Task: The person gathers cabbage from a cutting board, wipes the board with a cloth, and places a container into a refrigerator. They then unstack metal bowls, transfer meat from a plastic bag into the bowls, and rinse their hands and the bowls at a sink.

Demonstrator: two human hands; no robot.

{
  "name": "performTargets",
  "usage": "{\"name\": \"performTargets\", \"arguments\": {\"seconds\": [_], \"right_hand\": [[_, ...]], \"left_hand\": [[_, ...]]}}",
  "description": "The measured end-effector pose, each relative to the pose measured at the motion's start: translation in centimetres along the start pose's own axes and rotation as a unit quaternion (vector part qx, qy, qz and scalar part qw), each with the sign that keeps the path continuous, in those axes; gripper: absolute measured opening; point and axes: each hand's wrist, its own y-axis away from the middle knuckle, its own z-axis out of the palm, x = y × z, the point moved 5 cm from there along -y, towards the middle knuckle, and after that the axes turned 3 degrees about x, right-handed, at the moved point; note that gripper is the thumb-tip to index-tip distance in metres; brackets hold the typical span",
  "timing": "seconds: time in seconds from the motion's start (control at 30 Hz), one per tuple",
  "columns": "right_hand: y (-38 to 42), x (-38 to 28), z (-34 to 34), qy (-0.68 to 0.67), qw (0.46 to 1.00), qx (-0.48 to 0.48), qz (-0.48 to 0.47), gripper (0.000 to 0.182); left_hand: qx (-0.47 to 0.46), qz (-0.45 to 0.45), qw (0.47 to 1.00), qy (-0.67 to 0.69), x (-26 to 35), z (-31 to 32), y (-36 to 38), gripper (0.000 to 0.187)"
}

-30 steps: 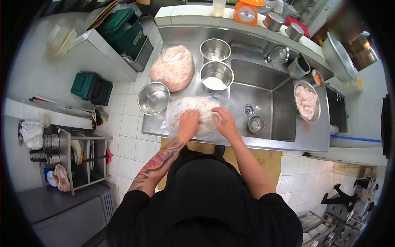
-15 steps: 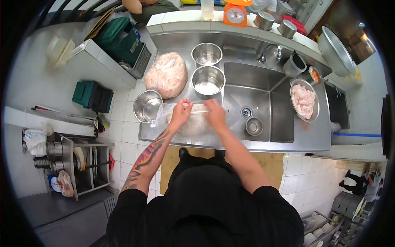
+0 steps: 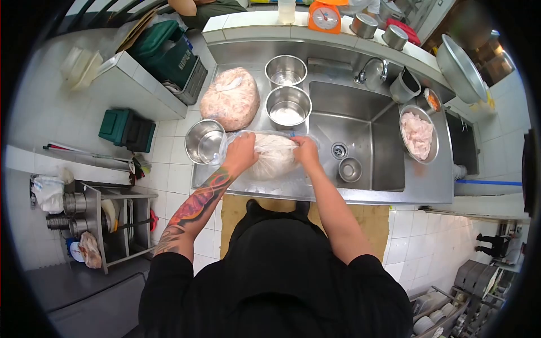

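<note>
A clear plastic bag (image 3: 274,160) with pale contents lies on the steel counter in front of me. My left hand (image 3: 240,151) grips the bag's plastic at its left side. At the right, my right hand (image 3: 306,151) pinches the same plastic, which is stretched between both hands. What the bag contains I cannot make out. Left of my left hand stands an open steel pot (image 3: 205,142). Beyond the bag is another steel pot (image 3: 288,106), with a further pot (image 3: 285,71) behind it. A large bag of pinkish meat (image 3: 230,98) rests at the back left.
To the right is a steel sink (image 3: 355,135) with a small steel bowl (image 3: 350,169) inside, below the faucet (image 3: 372,73). A bowl of pale raw meat (image 3: 417,137) stands at the sink's right. An orange scale (image 3: 326,18) sits on the tiled ledge. Another person (image 3: 208,11) is partly visible behind it.
My hands have moved apart, the left one leftward and the right one slightly right. The bag's plastic is now spread wider between them, and its pale contents show more.
</note>
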Motion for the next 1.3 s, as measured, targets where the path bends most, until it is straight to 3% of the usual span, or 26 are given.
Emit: {"name": "performTargets", "arguments": {"seconds": [0.13,0.2,0.23,0.3,0.33,0.37,0.4,0.43,0.5,0.6,0.67,0.73,0.77,0.8,0.87,0.9,0.93,1.0,1.03,1.1,1.13,1.2,1.23,1.3], "right_hand": [[-0.6,-0.4,0.1,-0.001,1.0,-0.005,0.031,0.035],[-1.1,-0.2,-0.3,-0.004,0.999,0.032,0.022,0.03],[-1.3,-0.3,-0.3,-0.001,0.999,0.029,0.019,0.03],[-1.8,0.7,0.3,-0.095,0.983,-0.031,0.152,0.025],[-2.2,1.1,0.5,-0.091,0.984,-0.036,0.15,0.025],[-2.5,1.6,0.7,-0.102,0.984,-0.026,0.144,0.023],[-3.0,2.4,0.7,-0.114,0.984,-0.014,0.14,0.022],[-3.4,3.4,0.8,-0.129,0.981,-0.011,0.144,0.021],[-4.2,5.2,0.6,-0.164,0.971,-0.042,0.17,0.024],[-4.5,6.8,0.8,-0.207,0.952,-0.07,0.213,0.027],[-4.3,7.1,0.1,-0.212,0.948,-0.062,0.23,0.027],[-4.0,7.2,-0.2,-0.231,0.937,-0.044,0.257,0.031],[-4.1,7.0,-0.1,-0.231,0.938,-0.045,0.257,0.031],[-4.0,6.9,0.0,-0.272,0.926,-0.011,0.262,0.034],[-3.9,7.4,0.0,-0.314,0.91,0.022,0.27,0.037],[-4.2,8.2,0.4,-0.333,0.903,0.017,0.271,0.034],[-4.2,8.4,0.7,-0.353,0.895,0.011,0.272,0.032],[-4.1,8.9,0.8,-0.369,0.884,0.022,0.286,0.031],[-4.2,9.5,1.0,-0.382,0.874,0.036,0.299,0.029],[-4.9,11.8,2.1,-0.417,0.854,0.024,0.31,0.029],[-5.1,12.3,2.5,-0.45,0.833,0.015,0.321,0.029],[-5.7,12.3,2.7,-0.47,0.817,0.009,0.335,0.029],[-5.6,12.1,2.5,-0.488,0.8,0.006,0.348,0.03],[-5.4,11.1,1.8,-0.471,0.816,-0.008,0.335,0.03]], "left_hand": [[-0.03,-0.004,0.999,0.03,-1.0,0.6,1.1,0.022],[-0.035,-0.139,0.96,0.239,-2.6,0.8,1.9,0.021],[-0.033,-0.143,0.96,0.24,-3.4,2.0,2.3,0.021],[0.009,-0.238,0.866,0.439,-6.1,6.0,3.4,0.032],[0.013,-0.243,0.864,0.44,-5.8,6.5,3.5,0.032],[0.057,-0.363,0.692,0.622,-5.7,8.0,3.9,0.034],[0.095,-0.453,0.465,0.755,-5.3,9.6,4.4,0.036],[0.096,-0.452,0.461,0.757,-5.9,10.4,4.5,0.036],[0.068,-0.437,0.219,0.87,-5.4,11.8,4.7,0.038],[0.121,-0.436,0.2,0.869,-5.7,11.6,4.7,0.034],[0.103,-0.418,0.186,0.883,-8.0,15.2,5.6,0.033],[0.165,-0.424,0.242,0.857,-9.5,15.1,6.7,0.038],[0.174,-0.385,0.316,0.85,-9.3,13.4,7.5,0.035],[0.175,-0.385,0.316,0.849,-7.5,10.0,7.7,0.035],[0.171,-0.419,0.477,0.754,-4.3,4.2,8.3,0.032],[0.174,-0.402,0.513,0.738,-4.1,3.7,9.0,0.033],[0.175,-0.403,0.516,0.736,-4.3,4.1,10.1,0.033],[0.153,-0.318,0.669,0.654,-5.6,4.9,11.9,0.032],[0.154,-0.32,0.671,0.651,-6.5,5.2,12.8,0.032],[0.144,-0.293,0.746,0.581,-7.9,5.1,14.2,0.033],[0.144,-0.296,0.746,0.579,-8.3,4.8,14.6,0.033],[0.17,-0.363,0.662,0.634,-9.3,4.4,15.5,0.034],[0.184,-0.379,0.656,0.626,-9.5,3.8,15.7,0.033],[0.189,-0.402,0.634,0.633,-9.9,2.9,15.9,0.034]]}}
